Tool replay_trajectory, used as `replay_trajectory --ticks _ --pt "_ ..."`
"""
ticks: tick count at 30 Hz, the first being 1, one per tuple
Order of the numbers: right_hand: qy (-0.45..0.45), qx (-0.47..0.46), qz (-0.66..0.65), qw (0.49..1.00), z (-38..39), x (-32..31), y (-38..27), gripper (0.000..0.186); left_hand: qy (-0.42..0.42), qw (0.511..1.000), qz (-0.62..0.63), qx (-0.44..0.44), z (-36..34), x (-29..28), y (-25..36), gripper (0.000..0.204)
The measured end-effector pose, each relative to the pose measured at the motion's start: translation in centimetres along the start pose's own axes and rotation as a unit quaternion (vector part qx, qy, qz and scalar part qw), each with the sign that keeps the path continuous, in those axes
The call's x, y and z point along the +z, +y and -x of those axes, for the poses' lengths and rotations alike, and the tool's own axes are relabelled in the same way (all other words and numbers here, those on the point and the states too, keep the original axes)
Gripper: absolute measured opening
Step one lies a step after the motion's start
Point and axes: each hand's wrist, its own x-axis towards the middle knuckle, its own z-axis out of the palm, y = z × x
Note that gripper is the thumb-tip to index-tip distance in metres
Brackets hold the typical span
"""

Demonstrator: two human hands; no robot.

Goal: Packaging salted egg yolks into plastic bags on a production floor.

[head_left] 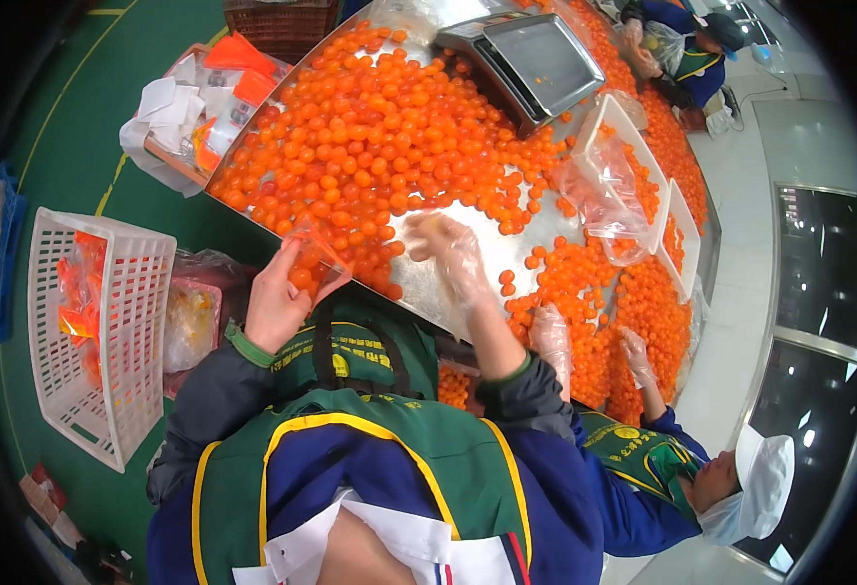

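Note:
At the near edge of the metal table, my bare left hand is closed on a small clear plastic bag with orange marking. Several small round orange balls show inside the bag. My right hand, in a clear plastic glove, hovers over a bare patch of the metal table. Its fingers are loosely bent and apart, slightly blurred, with no ball plainly between them. A wide heap of shiny orange balls spreads beyond both hands; whether they are fruit or something else I cannot make out.
A scale stands on the table's far side. White trays with balls and plastic film sit at right. A co-worker's gloved hands work close by at right. At left are a white crate and a box of bags.

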Motion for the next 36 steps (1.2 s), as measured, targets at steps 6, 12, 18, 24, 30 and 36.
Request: replay_trajectory --ticks 6,12,18,24,30,36 --pt "0.255 -0.257 0.523 0.772 -9.0 -11.4 5.8 0.023 0.008 1.000 -0.005 0.019 -0.2 -0.4 -0.9 0.071" --pt "0.136 -0.226 0.629 0.731 -10.6 -9.0 6.6 0.031 0.001 1.000 -0.005 -0.016 -0.2 -0.6 0.2 0.070" --pt "0.209 -0.287 0.604 0.713 -11.5 -8.2 10.3 0.021 -0.010 1.000 0.002 -0.023 -0.7 -0.2 0.5 0.069" --pt "0.155 0.055 -0.022 0.986 -11.2 -12.0 8.0 0.011 -0.002 1.000 0.002 -0.016 -0.6 -0.4 0.5 0.068" --pt "0.065 0.094 -0.590 0.799 -8.3 -8.4 7.0 0.044 -0.010 1.000 -0.012 -0.006 -0.5 -0.4 -0.7 0.070" --pt "-0.128 0.130 -0.648 0.739 -4.3 -1.6 4.2 0.054 0.014 1.000 -0.006 0.015 -0.5 0.0 0.5 0.069"
